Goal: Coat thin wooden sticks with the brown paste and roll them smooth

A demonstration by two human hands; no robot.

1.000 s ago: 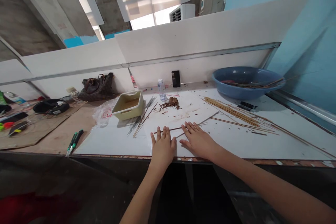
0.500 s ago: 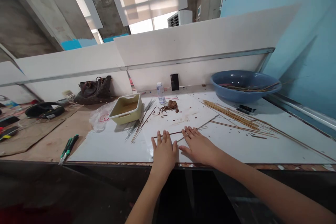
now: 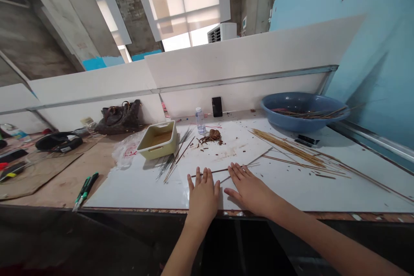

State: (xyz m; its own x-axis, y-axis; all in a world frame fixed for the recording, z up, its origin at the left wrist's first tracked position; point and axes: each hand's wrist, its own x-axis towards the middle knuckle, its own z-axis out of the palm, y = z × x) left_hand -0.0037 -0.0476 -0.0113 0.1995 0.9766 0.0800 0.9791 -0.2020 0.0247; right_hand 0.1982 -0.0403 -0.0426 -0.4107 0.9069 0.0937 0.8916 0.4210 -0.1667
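Note:
My left hand (image 3: pixel 203 196) lies palm down near the front edge of the white board, fingers straight. To its right, my right hand (image 3: pixel 250 187) is also flat, its fingers slanting forward and left. A thin brown stick (image 3: pixel 220 170) runs crosswise under the fingers of both hands, its middle bare between them. Another thin, greyish stick (image 3: pixel 258 157) slants from beneath my right hand toward the back right. Beyond the hands sits a crumbly brown lump (image 3: pixel 214 135) with small bits around it. Parts of both sticks are hidden by my hands.
A yellowish-green tub (image 3: pixel 158 152) holds brownish contents, with thin wires (image 3: pixel 168 164) beside it. A water bottle (image 3: pixel 200 121) and phone (image 3: pixel 217 107) stand behind. Bundled tan sticks (image 3: pixel 287 147) and a blue basin (image 3: pixel 300 123) are right; green-handled pliers (image 3: pixel 86 187) lie left.
The whole scene has shifted slightly lower in the picture. Both hands stay flat over the brown stick, with the gap between the thumbs slightly wider.

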